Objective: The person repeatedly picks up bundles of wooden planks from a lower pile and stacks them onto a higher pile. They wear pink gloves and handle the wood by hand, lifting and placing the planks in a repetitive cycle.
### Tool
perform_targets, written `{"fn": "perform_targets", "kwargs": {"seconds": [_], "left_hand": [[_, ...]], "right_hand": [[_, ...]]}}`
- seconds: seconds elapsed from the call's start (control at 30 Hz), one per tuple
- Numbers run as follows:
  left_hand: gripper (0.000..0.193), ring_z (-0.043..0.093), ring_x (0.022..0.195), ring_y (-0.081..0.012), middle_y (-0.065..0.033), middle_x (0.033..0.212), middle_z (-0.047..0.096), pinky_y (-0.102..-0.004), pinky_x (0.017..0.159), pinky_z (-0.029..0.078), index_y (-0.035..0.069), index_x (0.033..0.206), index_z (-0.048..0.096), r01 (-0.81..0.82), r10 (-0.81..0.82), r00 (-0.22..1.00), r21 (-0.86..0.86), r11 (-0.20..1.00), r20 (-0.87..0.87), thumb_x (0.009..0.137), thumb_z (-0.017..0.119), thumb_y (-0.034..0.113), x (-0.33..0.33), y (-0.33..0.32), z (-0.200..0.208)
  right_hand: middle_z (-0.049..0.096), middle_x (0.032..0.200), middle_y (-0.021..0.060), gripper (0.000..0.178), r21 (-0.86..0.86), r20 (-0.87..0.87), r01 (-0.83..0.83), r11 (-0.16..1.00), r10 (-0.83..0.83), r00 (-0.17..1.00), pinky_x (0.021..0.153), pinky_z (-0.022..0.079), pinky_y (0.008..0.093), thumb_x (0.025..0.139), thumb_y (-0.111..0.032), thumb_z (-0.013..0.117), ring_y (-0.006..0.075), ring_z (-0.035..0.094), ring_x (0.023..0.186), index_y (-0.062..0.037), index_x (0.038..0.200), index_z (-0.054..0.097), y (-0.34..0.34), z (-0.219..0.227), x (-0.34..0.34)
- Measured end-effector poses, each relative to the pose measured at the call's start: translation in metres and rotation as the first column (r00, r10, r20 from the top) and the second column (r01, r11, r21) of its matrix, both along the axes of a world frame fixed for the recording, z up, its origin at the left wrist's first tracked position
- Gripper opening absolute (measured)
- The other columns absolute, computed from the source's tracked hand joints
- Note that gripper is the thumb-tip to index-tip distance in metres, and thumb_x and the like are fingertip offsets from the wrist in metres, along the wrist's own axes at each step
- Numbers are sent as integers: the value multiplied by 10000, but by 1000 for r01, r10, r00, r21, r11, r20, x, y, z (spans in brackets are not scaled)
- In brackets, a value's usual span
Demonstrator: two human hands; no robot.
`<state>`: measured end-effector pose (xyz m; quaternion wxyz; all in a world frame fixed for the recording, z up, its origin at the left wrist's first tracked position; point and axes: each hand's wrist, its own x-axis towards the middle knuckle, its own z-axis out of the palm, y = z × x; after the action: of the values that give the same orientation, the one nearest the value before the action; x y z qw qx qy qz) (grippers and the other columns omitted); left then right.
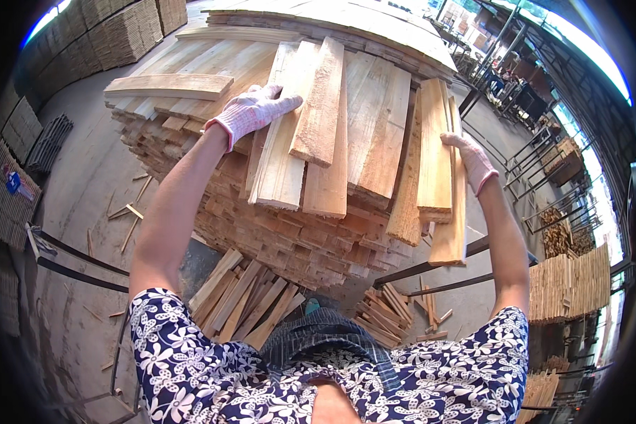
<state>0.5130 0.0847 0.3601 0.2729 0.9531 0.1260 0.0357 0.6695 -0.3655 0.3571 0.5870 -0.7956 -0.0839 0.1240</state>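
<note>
The left hand (253, 113), gloved, lies at the left edge of a pale board (279, 166) on top of the big timber stack (275, 230), its thumb and fingers spread wide. A rough-faced board (320, 106) rests partly over that one. The right hand (473, 159), gloved too, touches the narrow board (434, 162) at the stack's right side — its fingers are mostly hidden, so I cannot tell whether it grips. Loose wood strips (237, 297) lie below, near the person.
</note>
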Motion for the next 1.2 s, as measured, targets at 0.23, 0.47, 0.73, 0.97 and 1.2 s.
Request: {"fn": "perform_targets", "kwargs": {"seconds": [0.23,0.47,0.73,0.97,1.2], "left_hand": [[985,349,1483,-365,-229,1598,348,-436,1210,308,102,1576,370,-4,4,1000,20,1000,-17,884,474,796,-7,-4,5],[998,418,1432,-375,-238,1540,420,-464,1168,351,101,1551,420,-27,25,999,47,999,41,868,456,827,-6,-1,-1],[997,422,1426,-384,-245,1533,427,-466,1164,353,96,1536,446,4,-7,996,34,999,94,866,443,834,-5,-2,-8],[992,418,1431,-387,-239,1540,425,-463,1164,355,123,1556,420,-2,-2,999,76,997,55,869,424,838,0,0,-7],[986,422,1429,-386,-241,1541,420,-455,1173,358,114,1555,415,-26,26,998,-3,1000,54,876,433,829,-4,8,-12]], "right_hand": [[678,1048,105,495,-17,-31,-6,1000,5,1000,805,612,353,832,-220,801,211,713,844,-37,1231,572,-3,43,-25],[542,1360,183,838,-275,-34,-31,961,22,999,909,561,424,829,-452,798,264,639,1112,-53,1459,415,53,37,-71],[538,1301,229,564,-741,233,10,671,243,942,1010,503,398,844,-300,703,371,624,1147,-161,1368,546,73,34,-49],[627,1245,245,855,-609,318,81,789,149,936,962,510,369,797,-405,746,284,646,1130,28,1456,414,62,43,-18],[636,1171,208,278,-870,128,-62,489,347,929,887,572,394,940,-171,631,363,639,1104,-239,1207,667,111,29,-14]]}}
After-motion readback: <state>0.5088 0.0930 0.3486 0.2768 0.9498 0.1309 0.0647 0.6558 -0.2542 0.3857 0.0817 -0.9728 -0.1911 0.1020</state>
